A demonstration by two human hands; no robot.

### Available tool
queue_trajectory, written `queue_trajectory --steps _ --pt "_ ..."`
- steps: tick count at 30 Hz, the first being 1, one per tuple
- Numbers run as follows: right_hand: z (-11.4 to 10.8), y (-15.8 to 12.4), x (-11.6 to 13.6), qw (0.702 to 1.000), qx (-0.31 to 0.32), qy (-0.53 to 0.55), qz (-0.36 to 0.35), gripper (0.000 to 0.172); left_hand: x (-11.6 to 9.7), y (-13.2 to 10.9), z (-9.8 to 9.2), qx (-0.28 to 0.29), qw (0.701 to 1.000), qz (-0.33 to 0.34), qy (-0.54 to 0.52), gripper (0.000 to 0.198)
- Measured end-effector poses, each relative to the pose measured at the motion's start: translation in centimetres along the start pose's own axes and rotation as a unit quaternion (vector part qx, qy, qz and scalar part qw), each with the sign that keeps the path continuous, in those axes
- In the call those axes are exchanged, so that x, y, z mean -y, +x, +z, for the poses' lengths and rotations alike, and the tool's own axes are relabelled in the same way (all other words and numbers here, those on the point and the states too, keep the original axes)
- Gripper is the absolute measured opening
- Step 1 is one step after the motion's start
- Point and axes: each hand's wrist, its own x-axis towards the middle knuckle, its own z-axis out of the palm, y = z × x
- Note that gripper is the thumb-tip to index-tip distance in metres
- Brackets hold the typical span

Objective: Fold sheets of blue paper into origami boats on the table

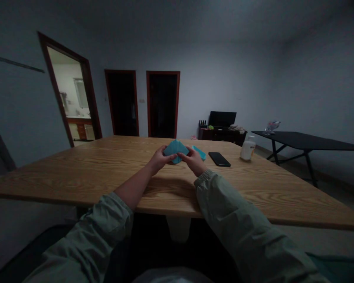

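Crinkled green sleeves (224,212) reach over the wood-grained desk (85,173). The left hand (161,159) and right hand (195,160) pinch a creased, angular teal sheet (175,150) between them. Right of that sheet lie a thin teal strip (198,152), a glossy black phone (219,158) and a white plastic bottle (247,149).

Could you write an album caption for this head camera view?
Head view: the left hand and right hand hold a teal object above a wooden table, near a phone and white bottle.

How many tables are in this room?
2: a wooden table in the foreground, and a black table off to the right. Others may be out of view.
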Motion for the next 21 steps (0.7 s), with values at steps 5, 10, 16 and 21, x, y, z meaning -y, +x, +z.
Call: queue_trajectory --steps 5,10,16,21 --pt "0.2 -0.1 0.3 0.999 -0.04 0.005 0.009 0.052 0.3 0.4 0.1 -0.03 0.999 0.003 -0.01 0.067" --pt "0.5 -0.3 0.8 0.999 -0.034 0.032 0.021 0.047 0.2 0.4 -0.1 -0.045 0.999 -0.009 -0.019 0.06" --pt "0.3 -0.3 0.7 0.999 -0.028 0.026 0.033 0.046 -0.1 0.2 -0.3 -0.007 0.996 -0.055 -0.069 0.047" --pt "0.3 -0.3 0.3 0.995 -0.067 0.055 0.052 0.044 -0.5 -0.6 -0.2 0.091 0.982 -0.076 -0.145 0.073"
